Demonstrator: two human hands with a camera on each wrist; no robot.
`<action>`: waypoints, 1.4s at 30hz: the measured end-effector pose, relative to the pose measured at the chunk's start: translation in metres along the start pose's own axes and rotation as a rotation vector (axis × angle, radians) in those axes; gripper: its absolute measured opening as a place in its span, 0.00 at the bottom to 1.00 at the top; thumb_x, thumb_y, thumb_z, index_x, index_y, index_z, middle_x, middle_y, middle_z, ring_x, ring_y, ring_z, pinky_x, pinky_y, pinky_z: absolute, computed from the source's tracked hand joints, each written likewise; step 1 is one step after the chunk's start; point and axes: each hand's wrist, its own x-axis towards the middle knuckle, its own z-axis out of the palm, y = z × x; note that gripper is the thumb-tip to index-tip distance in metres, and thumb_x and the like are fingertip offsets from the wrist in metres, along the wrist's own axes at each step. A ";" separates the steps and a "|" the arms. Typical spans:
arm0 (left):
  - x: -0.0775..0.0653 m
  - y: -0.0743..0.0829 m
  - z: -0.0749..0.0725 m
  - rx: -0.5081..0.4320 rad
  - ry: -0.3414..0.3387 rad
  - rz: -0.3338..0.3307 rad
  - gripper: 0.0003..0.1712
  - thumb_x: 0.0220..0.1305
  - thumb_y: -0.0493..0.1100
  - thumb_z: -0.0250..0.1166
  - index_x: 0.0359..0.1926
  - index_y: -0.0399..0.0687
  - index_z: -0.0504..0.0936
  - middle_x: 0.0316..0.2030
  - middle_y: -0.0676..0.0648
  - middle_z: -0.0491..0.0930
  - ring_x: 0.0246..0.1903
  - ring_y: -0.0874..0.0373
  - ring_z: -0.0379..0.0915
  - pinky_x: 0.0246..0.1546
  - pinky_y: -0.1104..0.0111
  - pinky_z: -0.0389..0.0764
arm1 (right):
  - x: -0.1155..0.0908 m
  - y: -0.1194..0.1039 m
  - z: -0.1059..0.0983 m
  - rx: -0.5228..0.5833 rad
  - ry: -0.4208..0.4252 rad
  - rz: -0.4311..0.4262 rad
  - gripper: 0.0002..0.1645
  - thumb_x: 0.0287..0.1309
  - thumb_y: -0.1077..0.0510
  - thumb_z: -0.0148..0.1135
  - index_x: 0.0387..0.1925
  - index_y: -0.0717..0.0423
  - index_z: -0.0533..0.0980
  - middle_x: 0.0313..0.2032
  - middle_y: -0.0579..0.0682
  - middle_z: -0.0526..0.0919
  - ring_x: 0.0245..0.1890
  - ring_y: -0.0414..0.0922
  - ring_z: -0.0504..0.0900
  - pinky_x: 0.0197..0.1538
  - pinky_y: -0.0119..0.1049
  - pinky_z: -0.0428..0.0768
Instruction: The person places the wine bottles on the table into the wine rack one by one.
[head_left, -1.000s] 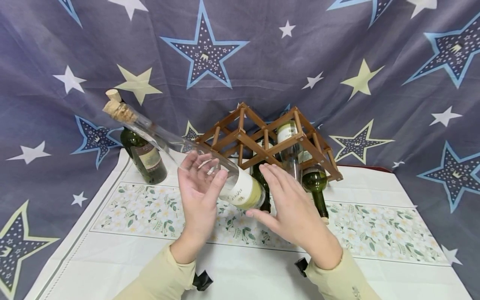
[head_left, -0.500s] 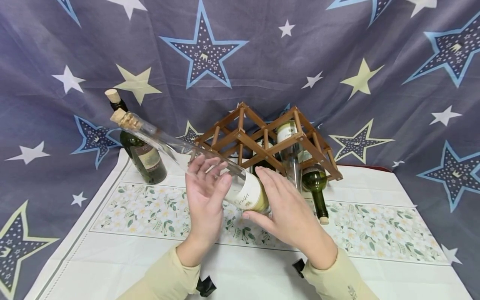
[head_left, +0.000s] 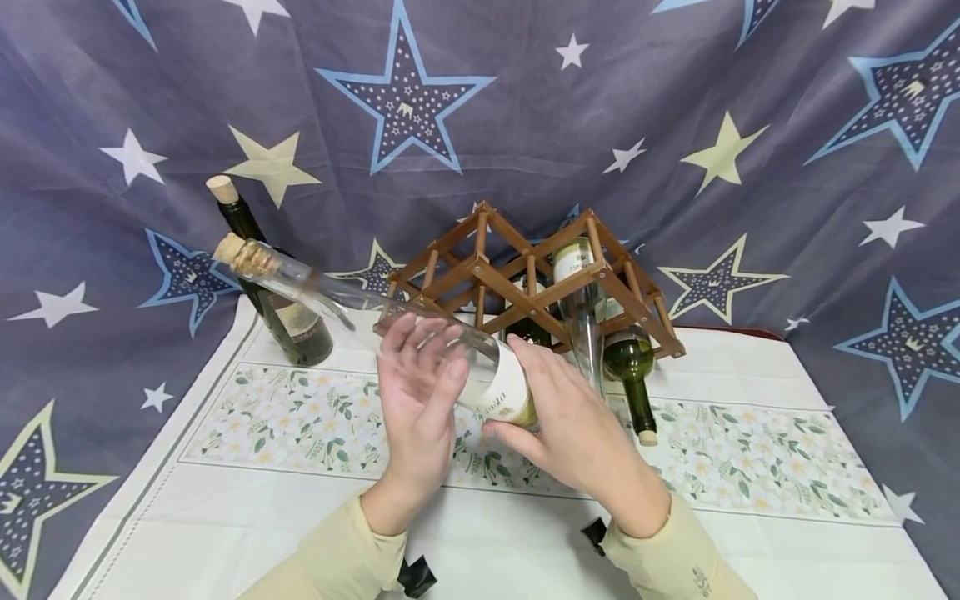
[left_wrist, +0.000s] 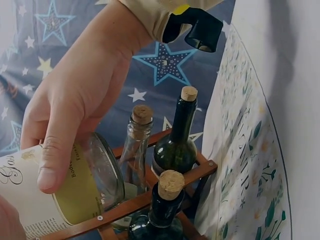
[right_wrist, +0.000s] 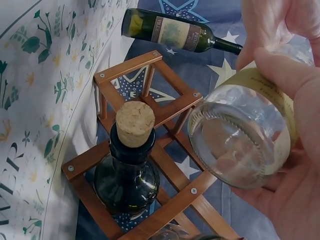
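Observation:
A corked clear wine bottle [head_left: 504, 392] with a cream and yellow-green label is held tilted above the table, its neck up to the left. My left hand [head_left: 420, 400] holds its body from beneath, with fingers curling up the far side. At the base, my right hand [head_left: 573, 421] grips the label end; in the left wrist view its thumb lies across the label [left_wrist: 77, 190]. The right wrist view shows the round glass base [right_wrist: 232, 142] beside the right thumb. Part of the label is hidden behind my right fingers.
Behind the hands stands a wooden wine rack [head_left: 480, 267] with several bottles in it, necks pointing down toward me. One green bottle [head_left: 636, 375] sticks out at the right. A dark corked wine bottle [head_left: 300, 329] stands at the left on the white floral tablecloth [head_left: 285, 425].
The clear bottle has tipped lower at its neck and shifted slightly right. My left hand has moved right with it, and my right hand has come onto the base.

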 end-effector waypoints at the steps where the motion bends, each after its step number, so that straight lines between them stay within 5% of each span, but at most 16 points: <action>1: 0.000 0.000 0.000 -0.010 -0.006 0.006 0.36 0.61 0.25 0.61 0.67 0.40 0.58 0.59 0.37 0.67 0.59 0.41 0.68 0.64 0.48 0.65 | 0.000 0.000 0.000 0.006 0.006 -0.003 0.59 0.54 0.37 0.70 0.77 0.56 0.52 0.66 0.55 0.70 0.61 0.51 0.72 0.62 0.45 0.71; 18: -0.003 -0.005 -0.001 0.039 -0.054 -0.006 0.34 0.63 0.28 0.61 0.66 0.39 0.55 0.59 0.36 0.66 0.60 0.39 0.66 0.65 0.46 0.62 | -0.001 0.004 -0.001 0.080 0.070 -0.052 0.54 0.51 0.48 0.75 0.73 0.59 0.58 0.59 0.57 0.71 0.54 0.48 0.72 0.53 0.41 0.77; 42: 0.002 -0.002 -0.008 0.203 -0.153 -0.097 0.40 0.60 0.34 0.66 0.69 0.33 0.56 0.60 0.27 0.63 0.59 0.31 0.63 0.62 0.46 0.65 | -0.002 0.018 -0.027 -0.059 0.158 -0.108 0.51 0.46 0.53 0.76 0.70 0.63 0.63 0.60 0.62 0.70 0.60 0.56 0.69 0.63 0.49 0.66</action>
